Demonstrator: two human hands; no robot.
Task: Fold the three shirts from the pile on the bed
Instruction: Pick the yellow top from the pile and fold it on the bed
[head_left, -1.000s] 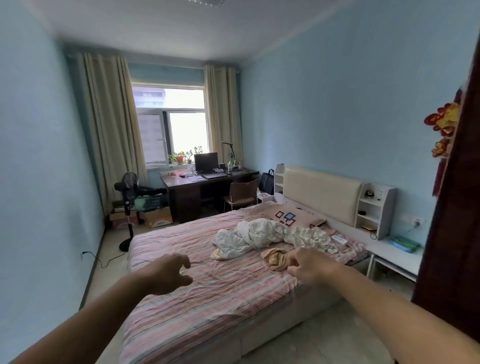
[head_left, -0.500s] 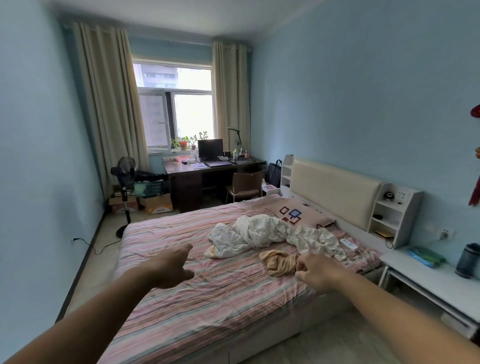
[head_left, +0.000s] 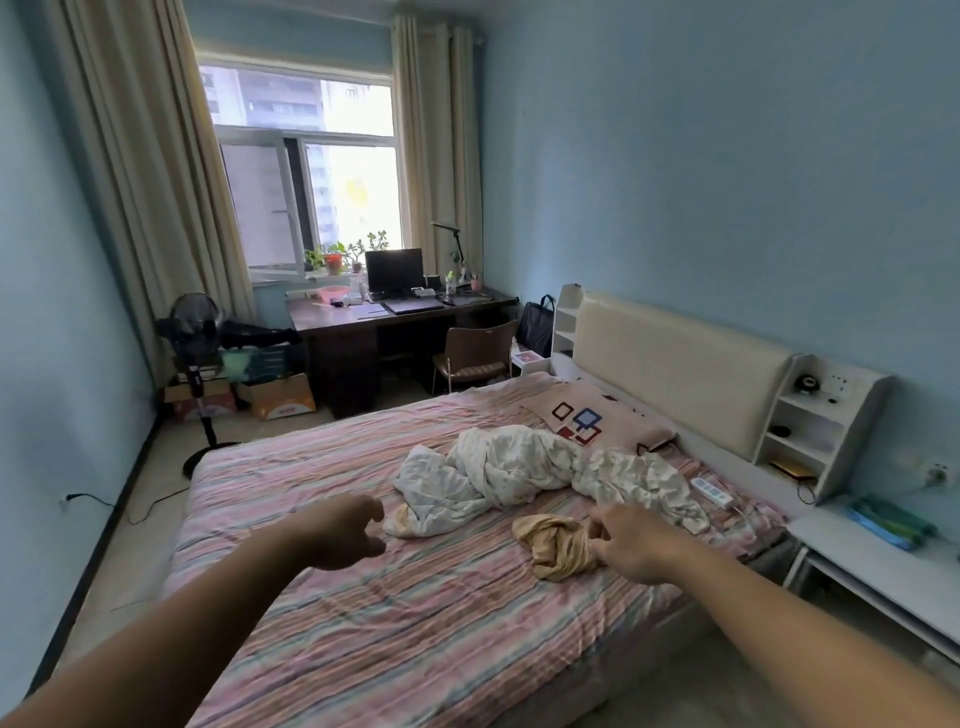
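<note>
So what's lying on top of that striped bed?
On the striped bed lie a crumpled white patterned heap of clothes, a small tan garment, a pillow and a white power strip. Whatever is under the heap is hidden; I can't count the separate shirts.
</note>
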